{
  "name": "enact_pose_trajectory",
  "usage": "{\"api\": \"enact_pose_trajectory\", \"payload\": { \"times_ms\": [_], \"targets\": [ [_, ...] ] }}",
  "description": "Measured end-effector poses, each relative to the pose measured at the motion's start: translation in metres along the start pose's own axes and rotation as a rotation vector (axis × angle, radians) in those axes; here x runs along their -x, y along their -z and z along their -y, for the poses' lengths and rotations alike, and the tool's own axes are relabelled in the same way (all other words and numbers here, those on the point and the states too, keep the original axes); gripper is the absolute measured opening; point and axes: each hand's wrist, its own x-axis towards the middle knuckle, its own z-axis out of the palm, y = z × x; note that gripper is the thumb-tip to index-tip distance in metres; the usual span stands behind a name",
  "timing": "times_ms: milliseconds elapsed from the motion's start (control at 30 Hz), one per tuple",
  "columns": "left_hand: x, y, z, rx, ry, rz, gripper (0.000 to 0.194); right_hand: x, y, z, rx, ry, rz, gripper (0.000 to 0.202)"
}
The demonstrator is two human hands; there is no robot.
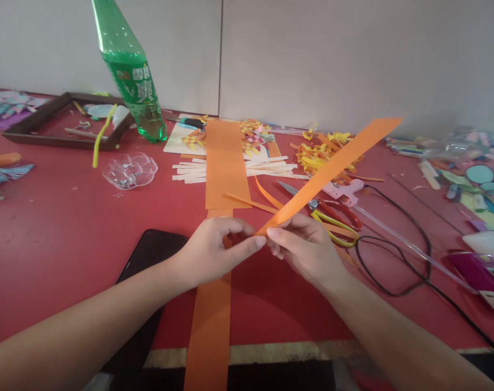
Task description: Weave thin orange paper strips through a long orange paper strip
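Observation:
An orange paper strip (324,176) rises toward the upper right, its lower end pinched between both hands. My left hand (222,244) closes thumb and fingers on that end. My right hand (301,244) grips the same strip just beside it, thumb on top; its other fingers are partly hidden beneath. Behind the left hand, a wider orange paper piece (226,163) lies on the table, and a long orange paper band (210,326) runs below it past the table's front edge. A black phone (151,252) lies under the left forearm.
Scissors (336,228) with red and yellow handles and a pink glue gun (344,190) with a black cord (393,288) lie right. A green bottle (135,81), a clear flower-shaped dish (130,171) and a dark frame (59,138) stand left. White paper strips (189,171) lie at the middle.

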Motion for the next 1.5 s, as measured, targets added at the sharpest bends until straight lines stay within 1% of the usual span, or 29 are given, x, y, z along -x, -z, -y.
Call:
{"api": "enact_pose_trajectory", "payload": {
  "times_ms": [133, 300, 567, 767, 833, 933, 1033, 1100, 1233, 1500],
  "targets": [
    [0.0004, 0.0003, -0.0007, -0.038, -0.026, 0.001, 0.025, 0.0008, -0.0019, 0.0003, 0.013, -0.016, 0.038, 0.014],
    [0.0005, 0.0007, -0.0009, -0.029, -0.057, 0.011, 0.020, 0.0008, 0.0004, 0.0004, -0.036, -0.069, 0.007, 0.017],
    [0.0023, 0.0014, 0.0003, -0.001, -0.031, 0.032, 0.021, -0.0020, -0.0019, 0.0042, -0.103, -0.098, -0.001, 0.019],
    [0.0009, 0.0009, -0.0001, 0.017, -0.005, 0.039, 0.023, -0.0046, -0.0009, 0.0086, -0.160, -0.115, -0.070, 0.023],
    [0.0011, 0.0011, -0.0007, -0.005, 0.005, 0.049, 0.024, -0.0042, -0.0005, 0.0074, -0.147, -0.107, -0.052, 0.024],
    [0.0012, 0.0014, -0.0009, -0.032, 0.000, 0.064, 0.027, -0.0027, -0.0011, 0.0045, -0.107, -0.098, 0.008, 0.023],
    [0.0009, 0.0010, -0.0001, -0.046, -0.031, 0.056, 0.029, -0.0010, -0.0019, 0.0023, -0.068, -0.099, 0.059, 0.019],
    [0.0007, 0.0004, 0.0004, -0.047, -0.065, 0.052, 0.028, -0.0004, -0.0019, 0.0020, -0.069, -0.103, 0.067, 0.016],
    [0.0010, -0.0011, 0.0005, -0.040, -0.097, 0.051, 0.022, -0.0001, -0.0017, 0.0035, -0.104, -0.115, 0.031, 0.016],
    [0.0014, -0.0012, -0.0007, -0.039, -0.104, 0.045, 0.020, -0.0016, -0.0016, 0.0053, -0.128, -0.143, -0.004, 0.020]
  ]
}}
